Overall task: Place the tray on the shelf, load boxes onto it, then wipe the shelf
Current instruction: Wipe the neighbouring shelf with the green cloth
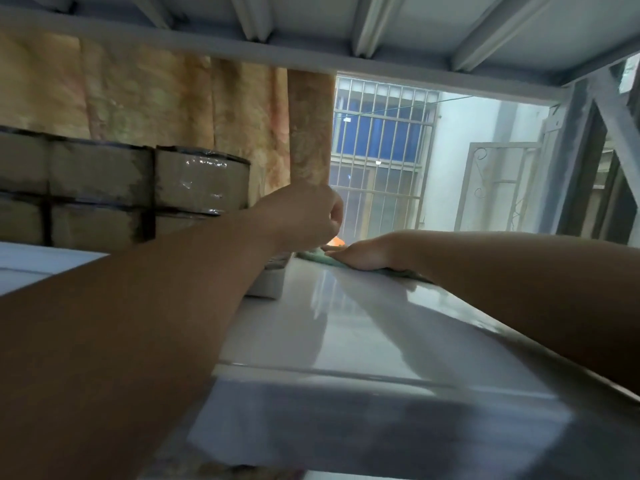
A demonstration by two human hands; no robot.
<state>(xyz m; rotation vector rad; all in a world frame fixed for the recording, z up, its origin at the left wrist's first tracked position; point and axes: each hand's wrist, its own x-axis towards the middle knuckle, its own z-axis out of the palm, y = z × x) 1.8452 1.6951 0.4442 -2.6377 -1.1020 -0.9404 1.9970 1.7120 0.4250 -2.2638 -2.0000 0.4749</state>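
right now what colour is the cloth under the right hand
The cloth is pale green; head view.

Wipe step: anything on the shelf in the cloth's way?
Toward the near edge of the shelf, nothing visible. Leftward, the tray, loaded with boxes, stands close beside the cloth under the right hand.

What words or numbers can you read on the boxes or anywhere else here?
None: no word, number or sign can be read anywhere.
The boxes show plain brown card and shiny tape, blurred, with no print to make out.
The shelf and the green cloth bear no writing.
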